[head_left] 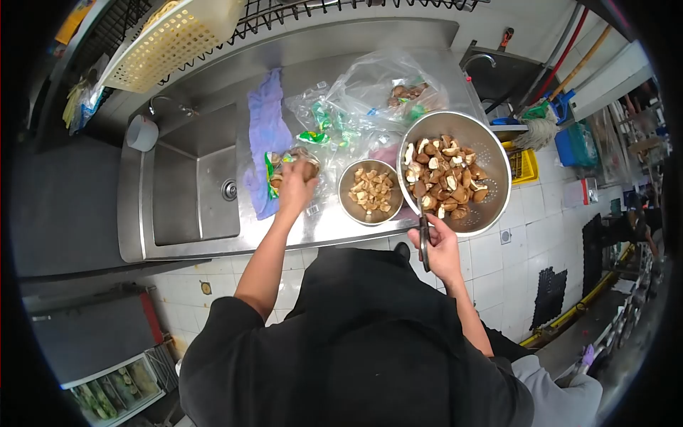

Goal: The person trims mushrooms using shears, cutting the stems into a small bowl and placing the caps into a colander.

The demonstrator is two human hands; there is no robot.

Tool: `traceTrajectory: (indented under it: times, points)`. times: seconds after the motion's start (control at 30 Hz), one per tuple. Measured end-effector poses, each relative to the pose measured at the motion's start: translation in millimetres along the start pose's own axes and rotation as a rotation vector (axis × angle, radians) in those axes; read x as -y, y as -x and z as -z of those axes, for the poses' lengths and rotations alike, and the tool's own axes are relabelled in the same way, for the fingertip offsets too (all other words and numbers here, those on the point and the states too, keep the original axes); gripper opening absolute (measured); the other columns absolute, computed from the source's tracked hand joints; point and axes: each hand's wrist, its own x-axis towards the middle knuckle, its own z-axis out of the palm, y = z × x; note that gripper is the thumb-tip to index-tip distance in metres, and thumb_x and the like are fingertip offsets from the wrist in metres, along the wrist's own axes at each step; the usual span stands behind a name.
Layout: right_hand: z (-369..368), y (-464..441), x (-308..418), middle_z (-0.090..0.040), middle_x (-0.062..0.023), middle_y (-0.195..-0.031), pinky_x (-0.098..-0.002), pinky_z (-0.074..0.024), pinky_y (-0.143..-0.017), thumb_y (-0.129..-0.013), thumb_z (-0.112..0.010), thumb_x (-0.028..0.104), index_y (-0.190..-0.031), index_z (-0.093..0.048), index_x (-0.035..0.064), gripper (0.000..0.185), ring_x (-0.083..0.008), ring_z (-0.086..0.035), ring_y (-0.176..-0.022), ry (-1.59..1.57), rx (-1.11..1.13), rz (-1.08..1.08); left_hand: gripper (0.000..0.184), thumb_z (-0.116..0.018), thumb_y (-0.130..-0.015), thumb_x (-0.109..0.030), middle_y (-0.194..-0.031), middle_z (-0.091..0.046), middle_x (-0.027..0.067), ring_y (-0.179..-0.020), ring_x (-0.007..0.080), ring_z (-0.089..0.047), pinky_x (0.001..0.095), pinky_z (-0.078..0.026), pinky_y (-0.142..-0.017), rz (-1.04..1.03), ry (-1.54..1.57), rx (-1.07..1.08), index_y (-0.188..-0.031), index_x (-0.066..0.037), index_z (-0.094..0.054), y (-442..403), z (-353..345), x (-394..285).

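My left hand [294, 186] is over a clear plastic pack of mushrooms [309, 161] with a green label, its fingers curled against the mushrooms. Black-handled scissors [425, 238] are in my right hand [444, 250], blades pointing away over the near left rim of a large metal colander [496, 153]. Brown mushrooms [452, 178], many showing pale undersides, lie in that colander. Between my hands stands a smaller steel bowl [344, 206] holding pale cut mushroom stems [371, 191].
A purple cloth [267, 142] lies between the sink [192, 206] and the packs. Behind the bowl are crumpled plastic wrappers [320, 121] and a large clear bag [370, 82] with more mushrooms. A cream basket [167, 53] sits above, at the left. The colander overhangs the counter's right end.
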Motion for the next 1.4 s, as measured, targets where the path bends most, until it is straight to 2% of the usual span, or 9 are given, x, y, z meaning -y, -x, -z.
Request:
traceTrajectory:
  times: [0.03,0.13,0.17,0.27,0.57,0.8,1.13,1.33,1.4]
  points:
    - [-5,0,-1,-0.071,-0.0010,-0.089,-0.0237,-0.0495,-0.062,-0.090,-0.083,0.022,-0.136,-0.054,-0.0072,0.062,-0.0041,-0.061,-0.075,0.056,0.016,0.051,0.059,-0.078,-0.084,-0.013,-0.131,-0.056,0.0229,-0.112,0.0387,-0.065,0.0455,-0.054,-0.095,-0.002,0.001,-0.001,-0.137,-0.002,-0.055,-2,8,-5]
    - [-17,-2,0,-0.071,-0.0040,-0.084,-0.0285,-0.0512,-0.062,-0.085,-0.084,0.023,-0.136,-0.057,-0.0038,0.064,-0.0094,-0.061,-0.069,0.269,0.097,0.114,0.048,-0.061,-0.099,-0.014,-0.129,-0.064,0.0231,-0.107,0.0298,-0.071,0.0387,-0.057,-0.096,0.266,1.225,0.153,-0.140,0.009,-0.050,1,29,-21]
    - [-22,-2,3,-0.071,-0.0040,-0.084,-0.0285,-0.0512,-0.062,-0.085,-0.084,0.023,-0.136,-0.057,-0.0038,0.064,-0.0094,-0.061,-0.069,0.269,0.096,0.114,0.048,-0.061,-0.099,-0.014,-0.129,-0.064,0.0231,-0.107,0.0298,-0.071,0.0387,-0.057,-0.096,0.265,1.225,0.154,-0.140,0.009,-0.050,4,31,-29]
    - [-33,0,3,-0.069,-0.0182,-0.089,-0.0415,-0.0557,-0.067,-0.080,-0.083,0.026,-0.137,-0.057,-0.0004,0.068,-0.0313,-0.067,-0.070,0.708,0.067,0.311,0.044,-0.047,-0.107,-0.025,-0.129,-0.065,0.0212,-0.114,0.0286,-0.068,0.0395,-0.055,-0.099,0.197,1.757,0.524,-0.138,0.006,-0.052,16,33,-71]
    - [-21,3,-15,-0.072,-0.0220,-0.092,-0.0520,-0.0554,-0.066,-0.087,-0.073,0.017,-0.137,-0.049,-0.0014,0.058,-0.0437,-0.070,-0.078,0.983,0.191,0.296,0.037,-0.049,-0.109,-0.024,-0.121,-0.067,0.0133,-0.110,0.0221,-0.068,0.0354,-0.059,-0.090,0.248,1.493,0.499,-0.131,0.006,-0.057,33,-16,-88]
    - [-22,8,-45,-0.072,-0.0216,-0.083,-0.0493,-0.0555,-0.070,-0.084,-0.079,0.020,-0.123,-0.063,-0.0006,0.047,-0.0444,-0.070,-0.080,0.549,0.153,0.138,0.029,-0.055,-0.107,-0.023,-0.092,-0.072,0.0081,-0.071,0.0125,-0.068,0.0238,-0.051,-0.057,0.353,1.050,0.524,-0.118,0.003,-0.062,22,-18,-90]
    - [-4,23,-2,-0.069,-0.0138,-0.072,-0.0399,-0.0536,-0.065,-0.081,-0.085,0.045,-0.121,-0.066,-0.0029,0.065,-0.0274,-0.069,-0.068,0.712,0.071,-0.154,0.047,-0.078,-0.089,-0.011,-0.106,-0.070,0.0148,-0.087,0.0181,-0.070,0.0276,-0.056,-0.072,0.093,0.685,0.269,-0.131,0.003,-0.060,6,-28,-84]
    - [9,24,-34,-0.062,-0.0158,-0.127,-0.0383,-0.0489,-0.100,-0.092,-0.076,0.046,-0.145,-0.046,-0.0004,0.077,-0.0244,-0.061,-0.114,0.102,0.234,-0.127,0.049,-0.068,-0.095,0.001,-0.118,-0.068,0.0162,-0.093,0.0185,-0.072,0.0287,-0.059,-0.084,0.102,1.171,0.688,-0.139,0.004,-0.048,17,6,-142]
    - [12,24,-24,-0.062,-0.0148,-0.125,-0.0385,-0.0484,-0.101,-0.092,-0.076,0.046,-0.145,-0.047,-0.0002,0.076,-0.0240,-0.061,-0.114,0.051,0.201,-0.132,0.047,-0.070,-0.095,-0.001,-0.117,-0.068,0.0162,-0.093,0.0189,-0.072,0.0282,-0.059,-0.083,0.098,1.226,0.732,-0.136,0.005,-0.048,16,1,-162]
